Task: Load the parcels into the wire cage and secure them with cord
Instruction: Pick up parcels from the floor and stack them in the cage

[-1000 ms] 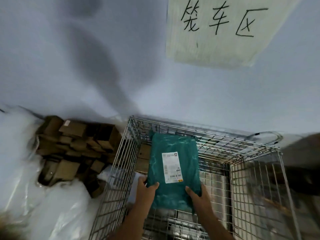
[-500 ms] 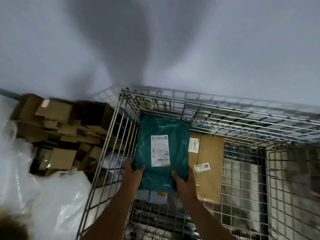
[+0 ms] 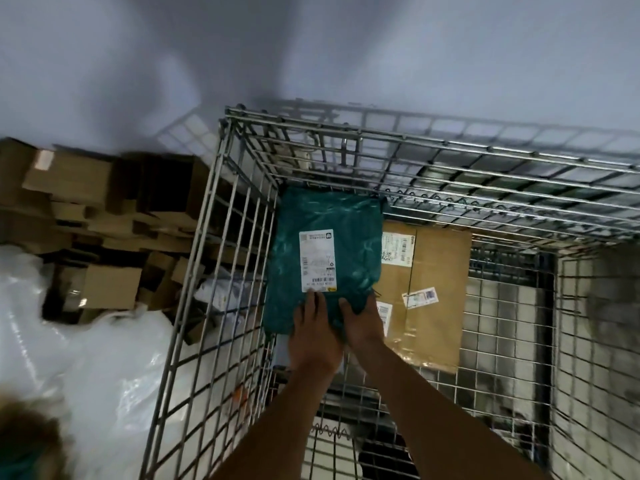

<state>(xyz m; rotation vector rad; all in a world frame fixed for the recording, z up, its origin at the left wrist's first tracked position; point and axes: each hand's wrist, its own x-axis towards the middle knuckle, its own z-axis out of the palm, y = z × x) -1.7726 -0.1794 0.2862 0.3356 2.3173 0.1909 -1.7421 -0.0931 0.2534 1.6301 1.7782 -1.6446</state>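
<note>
Down inside the wire cage (image 3: 221, 258), both my hands rest on a green plastic parcel (image 3: 325, 216). It lies flat in the far left corner of the cage, its long side running away from me, its left edge close to the cage's left wall. A white shipping label (image 3: 317, 260) sits face up near its middle.

My left hand (image 3: 313, 336) lies on the near end of the green parcel, fingers (image 3: 317, 301) fairly straight and spread a little, tips touching the lower edge of the label. My right hand (image 3: 362, 322) is just beside it, on the parcel's near right corner, its fingers bent over the crumpled plastic there; I cannot tell whether they truly pinch it.

Just to the right of the green parcel, touching or tucked slightly under it, a flat brown cardboard parcel (image 3: 436, 292) lies on the cage floor, with several white labels stuck on it.

Outside the cage, to the left, a heap of cardboard boxes (image 3: 104, 216) sits against the pale wall (image 3: 311, 46). Nearer to me on that side lies crumpled clear plastic sheeting (image 3: 86, 368).
</note>
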